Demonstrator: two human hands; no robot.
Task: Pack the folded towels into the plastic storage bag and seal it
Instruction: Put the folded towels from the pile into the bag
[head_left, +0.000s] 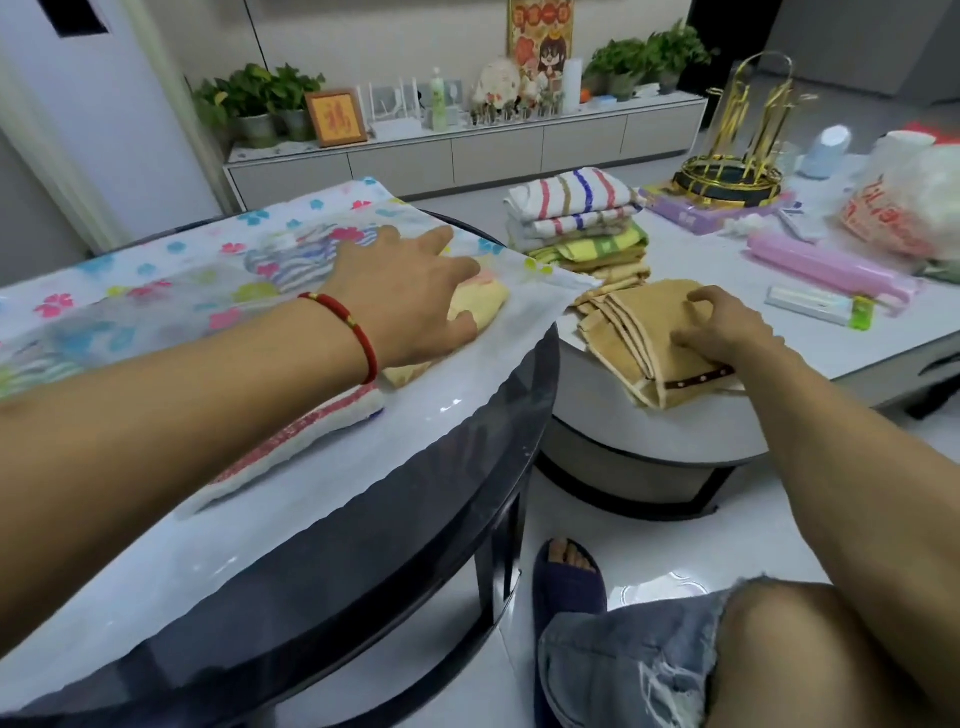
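Note:
The plastic storage bag (156, 291), printed with coloured flowers, lies flat on the dark round table (415, 499). Inside it show a yellow towel (480, 306), a striped towel (291, 249) and a red-and-white towel (311, 431). My left hand (410, 291) presses flat on the bag over the yellow towel, fingers spread. To the right, a folded tan towel (649, 343) lies on the lower white table (649, 436). My right hand (727, 327) grips that tan towel with curled fingers. A stack of folded striped and green towels (576, 218) stands behind it.
On the white table at the right lie a pink tube (826, 265), a white box with a green lighter (821, 306), a gold rack (737, 145) and a filled plastic bag (904, 202). My knee and slippered foot (566, 577) are below.

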